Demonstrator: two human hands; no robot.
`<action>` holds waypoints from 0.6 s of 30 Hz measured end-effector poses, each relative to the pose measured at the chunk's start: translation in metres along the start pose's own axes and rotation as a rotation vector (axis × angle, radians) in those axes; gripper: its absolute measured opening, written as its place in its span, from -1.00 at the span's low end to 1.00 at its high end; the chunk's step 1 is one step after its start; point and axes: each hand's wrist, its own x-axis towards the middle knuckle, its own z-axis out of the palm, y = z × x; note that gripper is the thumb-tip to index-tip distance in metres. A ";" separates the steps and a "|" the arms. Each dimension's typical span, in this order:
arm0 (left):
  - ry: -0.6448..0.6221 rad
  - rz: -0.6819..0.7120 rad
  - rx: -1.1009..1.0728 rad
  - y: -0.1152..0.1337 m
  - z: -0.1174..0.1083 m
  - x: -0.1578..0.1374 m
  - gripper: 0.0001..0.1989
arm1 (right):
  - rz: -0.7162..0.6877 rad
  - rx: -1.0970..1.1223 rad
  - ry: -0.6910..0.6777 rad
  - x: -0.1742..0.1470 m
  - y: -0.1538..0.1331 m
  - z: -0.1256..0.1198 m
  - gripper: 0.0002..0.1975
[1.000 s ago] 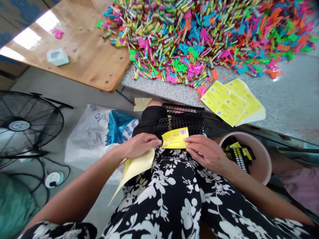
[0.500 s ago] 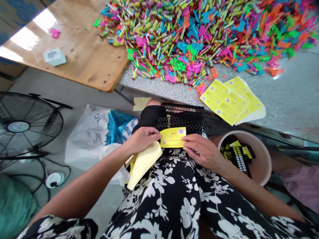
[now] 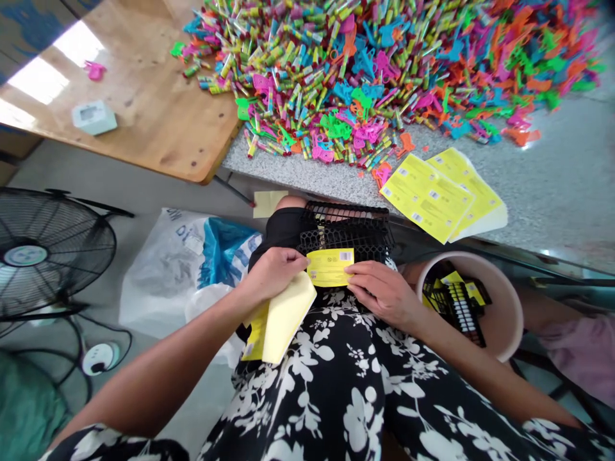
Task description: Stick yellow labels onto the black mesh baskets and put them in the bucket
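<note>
Over my lap, a yellow printed label (image 3: 330, 267) with a barcode is stretched between my hands. My left hand (image 3: 276, 272) pinches its left end. Below that hand hangs a label sheet (image 3: 289, 320), folded so its pale backing shows, with yellow print at its lower left. My right hand (image 3: 382, 291) has its thumb and fingers closed on the label's right end. Just beyond the label, a black plastic lattice piece (image 3: 343, 221), like a basket or rack, rests on my knees. The label overlaps its near edge, and I cannot tell whether they touch.
A grey speckled table (image 3: 548, 192) bears a large heap of colourful small plastic pieces (image 3: 307, 70) and yellow label sheets (image 3: 427, 198). A bucket (image 3: 516, 314) with black, yellow-labelled items stands at right. At left are a fan (image 3: 52, 256), plastic bags (image 3: 158, 275) and a wooden table (image 3: 158, 121).
The view has shifted slightly. The folded label sheet under my left hand has swung, showing more of its yellow side. Both hands keep their hold on the label.
</note>
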 end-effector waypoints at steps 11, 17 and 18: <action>-0.023 -0.016 0.020 -0.001 -0.001 0.004 -0.59 | 0.021 0.007 0.013 0.005 0.001 0.000 -0.86; -0.032 -0.035 0.045 0.003 -0.002 0.007 -0.60 | 0.010 -0.019 0.007 0.004 0.003 0.002 -0.88; -0.033 -0.039 0.046 0.004 -0.003 0.007 -0.61 | 0.009 -0.020 0.009 0.004 0.003 0.002 -0.88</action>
